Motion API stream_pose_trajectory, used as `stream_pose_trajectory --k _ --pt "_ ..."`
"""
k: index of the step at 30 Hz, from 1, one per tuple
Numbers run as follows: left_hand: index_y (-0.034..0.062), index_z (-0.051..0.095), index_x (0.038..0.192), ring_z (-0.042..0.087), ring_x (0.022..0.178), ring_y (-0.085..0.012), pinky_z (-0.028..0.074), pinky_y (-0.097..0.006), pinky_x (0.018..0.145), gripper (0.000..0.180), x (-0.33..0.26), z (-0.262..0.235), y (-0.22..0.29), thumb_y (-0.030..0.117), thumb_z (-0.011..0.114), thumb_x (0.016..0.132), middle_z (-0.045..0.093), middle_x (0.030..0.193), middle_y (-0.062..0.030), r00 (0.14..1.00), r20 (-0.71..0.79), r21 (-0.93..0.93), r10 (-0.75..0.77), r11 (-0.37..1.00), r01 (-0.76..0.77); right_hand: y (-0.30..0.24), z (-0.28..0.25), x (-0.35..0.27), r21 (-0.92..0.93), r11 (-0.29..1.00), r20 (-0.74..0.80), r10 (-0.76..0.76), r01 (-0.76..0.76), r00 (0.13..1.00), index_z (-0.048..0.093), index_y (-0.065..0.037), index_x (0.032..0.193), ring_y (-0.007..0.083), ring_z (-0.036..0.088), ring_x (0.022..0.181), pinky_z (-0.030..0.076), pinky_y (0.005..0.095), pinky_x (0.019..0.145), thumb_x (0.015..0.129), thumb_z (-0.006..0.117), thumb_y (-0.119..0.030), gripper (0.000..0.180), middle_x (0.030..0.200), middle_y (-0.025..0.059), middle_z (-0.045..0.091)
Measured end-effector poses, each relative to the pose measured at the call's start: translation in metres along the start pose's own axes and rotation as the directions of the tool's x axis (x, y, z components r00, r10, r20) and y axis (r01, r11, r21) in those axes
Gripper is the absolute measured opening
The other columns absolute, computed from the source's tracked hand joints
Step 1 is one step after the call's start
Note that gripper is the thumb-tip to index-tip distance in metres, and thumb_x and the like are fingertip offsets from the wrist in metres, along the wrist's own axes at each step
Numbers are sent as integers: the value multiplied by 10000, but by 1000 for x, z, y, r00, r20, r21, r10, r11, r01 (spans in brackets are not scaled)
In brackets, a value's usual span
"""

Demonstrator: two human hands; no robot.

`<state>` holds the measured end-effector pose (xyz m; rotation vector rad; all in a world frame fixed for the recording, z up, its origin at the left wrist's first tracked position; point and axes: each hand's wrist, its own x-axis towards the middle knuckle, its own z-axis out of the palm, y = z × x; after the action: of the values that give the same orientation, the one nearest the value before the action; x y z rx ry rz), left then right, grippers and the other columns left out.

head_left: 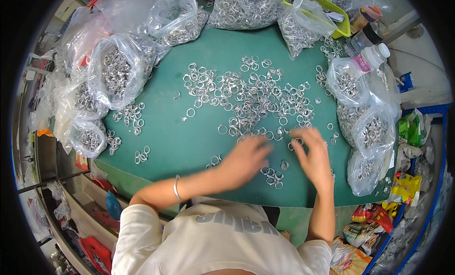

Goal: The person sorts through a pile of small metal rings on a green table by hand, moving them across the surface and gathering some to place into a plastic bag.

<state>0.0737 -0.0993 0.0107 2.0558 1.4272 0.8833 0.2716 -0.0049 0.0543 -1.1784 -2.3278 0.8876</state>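
Observation:
A loose heap of silver-coloured metal rings (256,102) lies in the middle of the green tabletop. My left hand (245,162) is at the near edge of the heap, its fingers smeared by motion, so whether it holds anything does not show. To its right, the thumb and forefinger of my right hand (313,155) close around a single ring (295,143). Between and below the hands sits a small group of rings (272,178). Another few rings (214,160) lie partly behind my left hand.
Clear plastic bags of rings line the table, among them a left bag (116,73), a far bag (244,9) and a right bag (372,132). A yellow-green basket (343,26) stands far right, near a white bottle (377,56). Coloured packets (405,187) fill a blue-framed shelf.

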Motion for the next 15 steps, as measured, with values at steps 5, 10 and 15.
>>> stream_pose_trajectory --k 5,10,15 --pt "29 610 1089 516 1067 -332 418 -448 861 301 94 -38 -59 33 652 791 564 1135 -140 977 -195 290 -81 947 136 3 43 93 -247 948 -300 -273 202 914 633 -30 982 319 544 942 386 391 883 766 700 -79 231 969 130 601" --pt "-11 655 889 603 880 -310 471 -396 761 93 91 -52 -89 32 648 807 657 890 -130 957 -273 59 -99 991 119 13 40 92 -175 950 -112 -281 259 953 646 -48 874 261 551 885 380 367 824 747 677 -25 133 861 78 601" --pt "-21 654 883 621 822 -314 488 -370 747 92 74 -75 -91 37 655 811 661 860 -148 858 -374 -58 -353 932 358 18 19 74 -315 944 -173 -158 98 972 661 -59 849 252 547 877 379 373 807 734 678 -12 126 852 57 605"
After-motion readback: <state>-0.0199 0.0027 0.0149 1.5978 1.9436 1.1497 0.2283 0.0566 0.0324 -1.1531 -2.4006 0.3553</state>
